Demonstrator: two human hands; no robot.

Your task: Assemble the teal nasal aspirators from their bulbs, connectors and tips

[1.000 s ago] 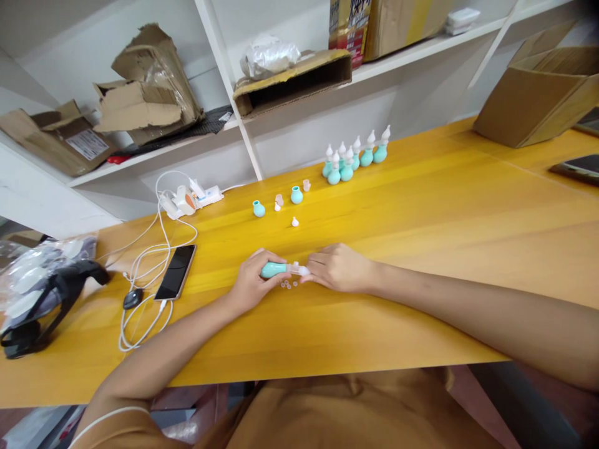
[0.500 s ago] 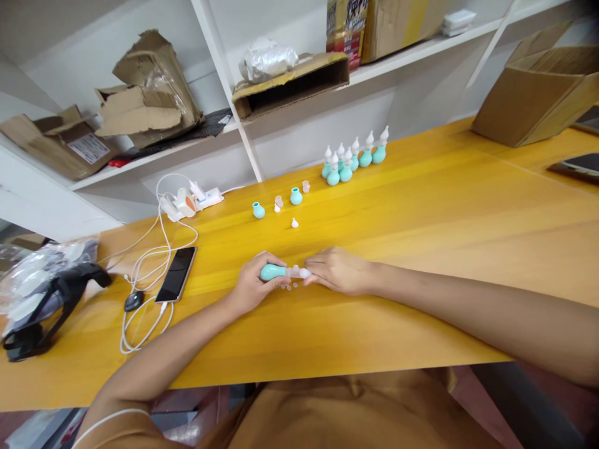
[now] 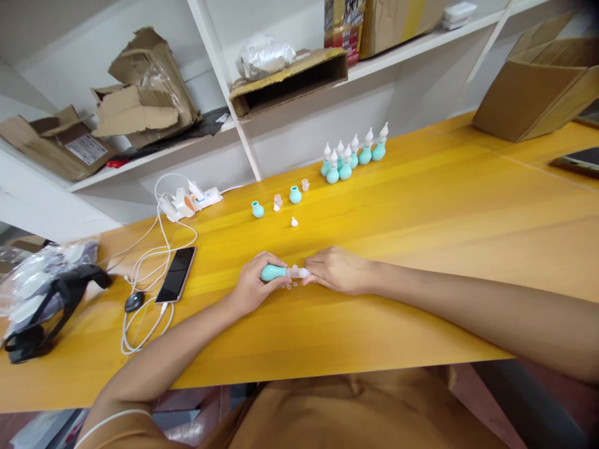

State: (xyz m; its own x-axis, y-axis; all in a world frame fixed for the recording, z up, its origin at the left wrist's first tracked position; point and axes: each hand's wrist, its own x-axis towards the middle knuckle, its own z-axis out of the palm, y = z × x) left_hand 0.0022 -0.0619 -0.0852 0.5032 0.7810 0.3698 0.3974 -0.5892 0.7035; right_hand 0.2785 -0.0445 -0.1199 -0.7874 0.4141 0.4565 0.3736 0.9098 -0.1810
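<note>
A teal bulb nasal aspirator (image 3: pixel 273 272) lies sideways between my hands, low over the table. My left hand (image 3: pixel 253 284) is wrapped round its bulb. At the other end, my right hand (image 3: pixel 333 270) pinches the white tip (image 3: pixel 304 273), with the clear middle piece (image 3: pixel 294 272) showing between the hands. Several small clear discs (image 3: pixel 294 284) are scattered just beneath it. Farther back stand two open teal bulbs, one at left (image 3: pixel 258 209) and another (image 3: pixel 295 195) to its right. Near them are clear connector pieces (image 3: pixel 306 184) and small white tips (image 3: pixel 294 221).
Several assembled aspirators (image 3: pixel 345 163) stand upright at the table's back. On the left are a phone (image 3: pixel 176 274), white cables, a black mouse-like object (image 3: pixel 134 302), a power strip (image 3: pixel 206 198) and a black strap (image 3: pixel 60 312). A cardboard box (image 3: pixel 533 93) occupies the back right.
Both hands keep the same hold on the aspirator, with barely any movement. The camera view has shifted very slightly.
</note>
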